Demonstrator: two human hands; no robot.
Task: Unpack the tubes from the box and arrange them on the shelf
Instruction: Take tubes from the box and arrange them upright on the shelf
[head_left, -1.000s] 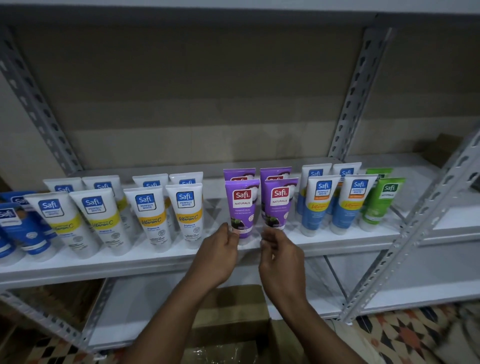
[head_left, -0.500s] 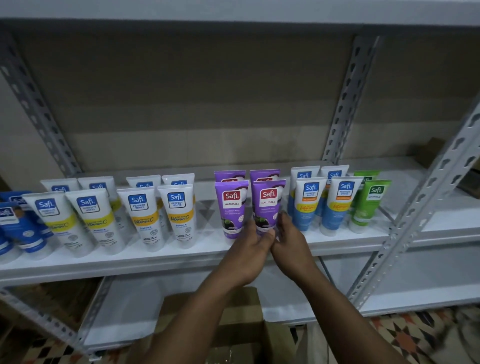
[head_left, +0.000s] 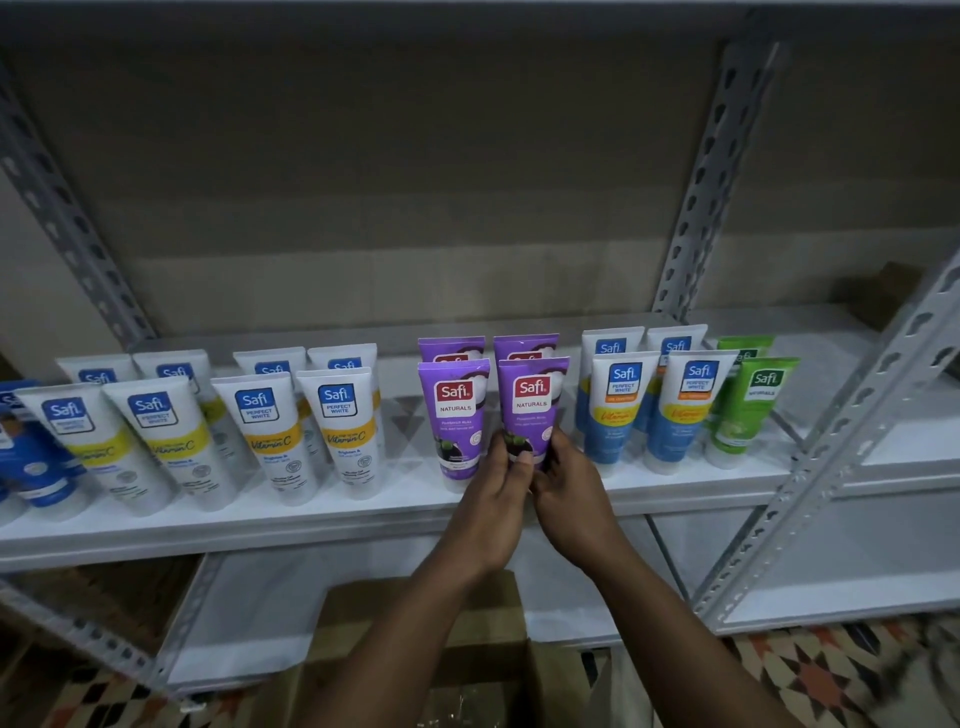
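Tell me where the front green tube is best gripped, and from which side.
On the front green tube, probably the lower body above the cap, from the front right: it stands cap-down, a blue tube crowds its left, a second green tube stands behind.

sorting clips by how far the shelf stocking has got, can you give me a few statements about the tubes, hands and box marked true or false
1. The left hand and the right hand both hold the front right purple tube. True.
2. The green tubes stand left of the purple tubes. False: the green tubes stand at the right end of the row, past the blue-and-white tubes.
3. Four purple tubes show, two in front and two behind. True.
4. The cardboard box sits on the shelf among the tubes. False: the cardboard box sits lower down, below that shelf and nearer the camera.
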